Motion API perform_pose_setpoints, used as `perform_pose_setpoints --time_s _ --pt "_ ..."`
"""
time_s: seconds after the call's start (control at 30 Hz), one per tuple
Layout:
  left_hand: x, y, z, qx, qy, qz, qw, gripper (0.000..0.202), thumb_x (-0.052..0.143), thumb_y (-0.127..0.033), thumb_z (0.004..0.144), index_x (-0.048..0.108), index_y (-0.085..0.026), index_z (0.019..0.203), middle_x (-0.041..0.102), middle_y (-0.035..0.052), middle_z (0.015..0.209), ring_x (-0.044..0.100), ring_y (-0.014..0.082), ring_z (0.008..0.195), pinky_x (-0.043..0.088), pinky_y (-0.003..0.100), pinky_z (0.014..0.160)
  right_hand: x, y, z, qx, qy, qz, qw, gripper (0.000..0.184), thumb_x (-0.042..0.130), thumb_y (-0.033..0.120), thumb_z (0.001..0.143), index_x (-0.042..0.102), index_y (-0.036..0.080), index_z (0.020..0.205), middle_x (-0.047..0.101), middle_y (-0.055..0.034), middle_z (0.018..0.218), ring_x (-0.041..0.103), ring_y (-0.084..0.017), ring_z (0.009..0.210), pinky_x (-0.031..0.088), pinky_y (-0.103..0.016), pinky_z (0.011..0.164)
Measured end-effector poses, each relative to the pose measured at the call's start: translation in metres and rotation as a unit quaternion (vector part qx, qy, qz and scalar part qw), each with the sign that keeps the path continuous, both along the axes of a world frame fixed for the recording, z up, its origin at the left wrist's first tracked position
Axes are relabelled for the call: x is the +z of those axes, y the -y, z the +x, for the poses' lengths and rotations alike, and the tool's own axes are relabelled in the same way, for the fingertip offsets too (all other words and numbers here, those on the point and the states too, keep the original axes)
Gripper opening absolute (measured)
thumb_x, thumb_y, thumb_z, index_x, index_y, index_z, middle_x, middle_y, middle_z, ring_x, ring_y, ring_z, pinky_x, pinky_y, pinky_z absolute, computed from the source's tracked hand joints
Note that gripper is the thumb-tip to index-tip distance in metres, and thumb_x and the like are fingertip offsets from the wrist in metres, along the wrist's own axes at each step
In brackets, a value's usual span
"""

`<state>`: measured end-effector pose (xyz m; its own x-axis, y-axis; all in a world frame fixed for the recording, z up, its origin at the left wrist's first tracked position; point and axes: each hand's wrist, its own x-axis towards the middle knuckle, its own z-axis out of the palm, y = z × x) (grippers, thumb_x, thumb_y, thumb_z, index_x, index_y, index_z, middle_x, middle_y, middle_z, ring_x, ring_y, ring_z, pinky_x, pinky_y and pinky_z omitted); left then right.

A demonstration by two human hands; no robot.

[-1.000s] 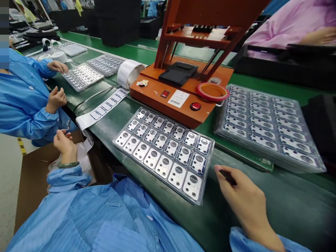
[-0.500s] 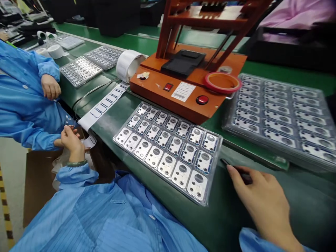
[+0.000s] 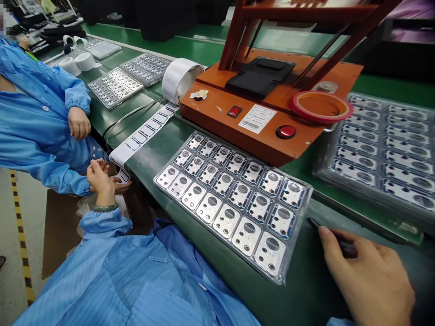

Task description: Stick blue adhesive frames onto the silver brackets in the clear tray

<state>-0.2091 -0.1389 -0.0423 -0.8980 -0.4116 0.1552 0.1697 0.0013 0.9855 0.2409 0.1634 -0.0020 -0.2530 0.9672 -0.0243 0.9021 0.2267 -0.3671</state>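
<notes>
My right hand (image 3: 372,274) rests on the green bench, closed around slim black tweezers (image 3: 313,222). Their dark tip points at the right edge of a clear tray (image 3: 283,271). Small silver plates (image 3: 227,220) lie in rows in that tray; the back two rows have blue edging, the front row is plain. At the left, my left hand (image 3: 101,181), with a green bangle at the wrist, has its fingers curled in a pinch beside a label strip (image 3: 124,151). What they pinch is unclear. A co-worker's hand (image 3: 121,186) is just behind it, at the strip's end.
Behind the tray stands an orange press (image 3: 210,103) with a red tape roll (image 3: 321,118) on it. The label roll (image 3: 170,83) sits left of the press. Stacked trays (image 3: 377,185) are at the right, more trays (image 3: 131,93) at the back left. A co-worker's sleeve (image 3: 44,167) borders my left.
The view has swung slightly left, so the tray, press and right hand appear farther right. Both hands keep nearly the same pose and place on the bench.
</notes>
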Motion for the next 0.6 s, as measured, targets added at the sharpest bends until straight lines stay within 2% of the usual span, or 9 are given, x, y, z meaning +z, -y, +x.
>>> perform_pose_setpoints --time_s 0.17,0.3,0.43,0.6 --pt "0.009 -0.003 0.009 -0.005 -0.012 -0.004 1.000 0.030 0.045 -0.047 0.088 0.050 -0.018 0.087 0.064 0.0059 0.096 0.062 0.0113 0.078 0.045 0.018 0.054 -0.003 0.000 0.003 0.023 -0.003 0.025 0.999 0.019 0.038 0.059 0.080 0.044 0.040 0.080 0.049 -0.0124 0.085 0.049 -0.037 0.105 0.037 -0.045 0.073" --pt "0.028 -0.004 0.021 -0.020 -0.037 -0.001 0.999 0.027 0.043 -0.045 0.089 0.050 -0.019 0.089 0.065 0.0054 0.098 0.061 0.0102 0.071 0.046 0.018 0.048 -0.008 -0.002 0.005 0.028 0.007 0.032 0.999 0.027 0.033 0.062 0.081 0.045 0.038 0.079 0.050 -0.0129 0.087 0.051 -0.036 0.101 0.039 -0.045 0.071" --pt "0.044 -0.004 0.029 -0.031 -0.072 -0.008 0.997 0.025 0.046 -0.043 0.089 0.048 -0.019 0.084 0.066 0.0045 0.096 0.059 0.0077 0.063 0.047 0.017 0.045 -0.019 -0.009 0.008 0.001 0.018 0.054 0.998 0.034 0.036 0.059 0.081 0.053 0.030 0.079 0.054 -0.0103 0.085 0.058 -0.035 0.091 0.042 -0.043 0.066" --pt "0.046 -0.004 0.031 -0.040 -0.099 -0.014 0.994 0.026 0.051 -0.044 0.087 0.048 -0.018 0.085 0.067 0.0038 0.097 0.052 0.0026 0.043 0.041 0.015 0.036 -0.028 -0.013 0.012 0.021 0.028 0.090 0.995 0.042 0.035 0.059 0.084 0.060 0.025 0.084 0.056 -0.0093 0.086 0.060 -0.033 0.090 0.044 -0.041 0.063"
